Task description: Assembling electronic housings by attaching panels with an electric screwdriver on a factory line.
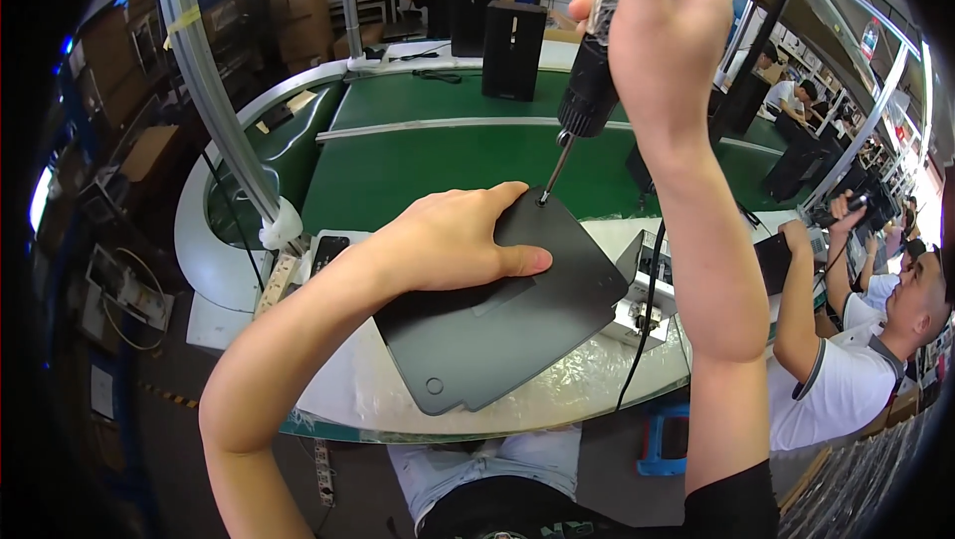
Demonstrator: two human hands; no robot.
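Note:
A flat black panel (517,325) lies on the white plastic-covered bench (557,395) in front of me. My left hand (453,241) rests flat on the panel's far left part, fingers spread, pressing it down. My right hand (662,32) is raised and gripped around a black electric screwdriver (589,91). The screwdriver's thin bit points down and left, and its tip touches the panel's far corner near my left fingertips. A black cord hangs down from the tool past my right forearm.
A green conveyor belt (418,166) curves behind the bench, carrying black speaker boxes (513,50). A slanted metal post (204,82) stands at the left. A small grey parts box (647,285) sits right of the panel. Another worker in a white shirt (846,380) works at my right.

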